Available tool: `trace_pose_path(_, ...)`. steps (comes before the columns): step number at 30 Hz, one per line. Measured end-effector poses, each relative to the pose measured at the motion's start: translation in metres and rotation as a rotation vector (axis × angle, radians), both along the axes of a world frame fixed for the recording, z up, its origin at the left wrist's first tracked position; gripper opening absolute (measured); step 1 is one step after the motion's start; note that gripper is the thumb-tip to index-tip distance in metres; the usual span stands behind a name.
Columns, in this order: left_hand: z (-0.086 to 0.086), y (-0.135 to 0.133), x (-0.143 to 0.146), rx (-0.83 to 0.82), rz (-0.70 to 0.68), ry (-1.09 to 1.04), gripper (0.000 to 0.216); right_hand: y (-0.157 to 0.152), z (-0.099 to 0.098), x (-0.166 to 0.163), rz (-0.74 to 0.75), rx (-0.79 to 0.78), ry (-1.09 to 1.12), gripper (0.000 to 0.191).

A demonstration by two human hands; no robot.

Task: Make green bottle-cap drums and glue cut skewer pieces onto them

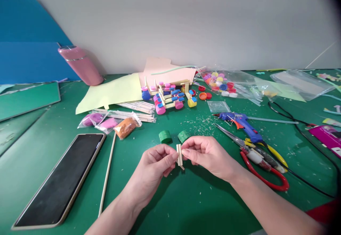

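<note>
My left hand (156,164) and my right hand (206,154) meet low over the green mat (186,199). Both pinch a pair of short wooden stick pieces (179,155) held upright side by side between the fingertips. Just behind the fingers lie two green bottle caps (165,136) (183,135) on the mat. Farther back stand little carts of sticks and coloured caps (170,96).
A phone (62,178) lies face up at the left beside a long wooden skewer (108,174). Blue glue gun (241,121), scissors and red-handled pliers (262,164) sit at the right with a black cable. Bags of caps (221,84), clay packets (112,123), paper sheets and a pink bottle (80,66) are behind.
</note>
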State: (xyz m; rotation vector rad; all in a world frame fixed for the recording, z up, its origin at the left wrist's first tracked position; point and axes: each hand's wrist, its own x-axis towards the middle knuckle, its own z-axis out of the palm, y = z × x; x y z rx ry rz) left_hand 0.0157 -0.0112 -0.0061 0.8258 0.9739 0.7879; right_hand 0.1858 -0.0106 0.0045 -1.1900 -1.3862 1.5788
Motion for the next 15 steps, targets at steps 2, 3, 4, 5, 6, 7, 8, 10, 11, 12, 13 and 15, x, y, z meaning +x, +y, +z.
trace_pose_path(2, -0.0002, 0.0003, -0.0003, 0.000, 0.002, -0.004, 0.018, 0.0002, 0.0008, 0.0000, 0.011, 0.020, -0.017, 0.015)
trace_pose_path(3, -0.0001, 0.0004, -0.0003, -0.002, 0.003, -0.003, 0.018, 0.0002, 0.0010, -0.0002, 0.013, 0.027, -0.024, 0.014)
trace_pose_path(4, 0.0001, 0.0004, -0.0003, -0.004, 0.002, -0.002, 0.018, 0.0002, 0.0011, -0.0004, 0.015, 0.029, -0.027, 0.014)
trace_pose_path(5, 0.0003, 0.0003, -0.0002, -0.004, 0.001, -0.003, 0.018, 0.0003, 0.0010, -0.0006, 0.017, 0.026, -0.027, 0.014)
trace_pose_path(6, 0.0005, 0.0002, -0.0001, -0.004, -0.001, -0.004, 0.018, 0.0002, 0.0008, -0.0008, 0.017, 0.022, -0.024, 0.014)
trace_pose_path(7, 0.0007, 0.0001, 0.0000, -0.004, -0.003, -0.006, 0.018, 0.0002, 0.0007, -0.0009, 0.020, 0.019, -0.019, 0.013)
trace_pose_path(8, 0.0009, 0.0000, 0.0000, -0.005, -0.005, -0.007, 0.018, 0.0001, 0.0006, -0.0011, 0.023, 0.016, -0.014, 0.013)
trace_pose_path(10, 0.0011, -0.0001, 0.0002, -0.007, -0.006, -0.009, 0.018, -0.0001, 0.0008, -0.0012, 0.027, 0.017, -0.005, 0.011)
trace_pose_path(11, 0.0011, -0.0002, 0.0002, -0.007, -0.007, -0.009, 0.018, -0.0003, 0.0010, -0.0012, 0.030, 0.019, -0.002, 0.011)
trace_pose_path(12, 0.0010, -0.0002, 0.0003, -0.004, -0.009, -0.009, 0.018, -0.0005, 0.0014, -0.0011, 0.032, 0.019, -0.001, 0.010)
trace_pose_path(13, 0.0008, -0.0003, 0.0003, -0.001, -0.012, -0.008, 0.018, -0.0007, 0.0017, -0.0011, 0.034, 0.017, -0.003, 0.010)
trace_pose_path(15, 0.0004, -0.0003, 0.0004, 0.007, -0.016, -0.010, 0.018, -0.0011, 0.0023, -0.0009, 0.035, 0.016, -0.010, 0.010)
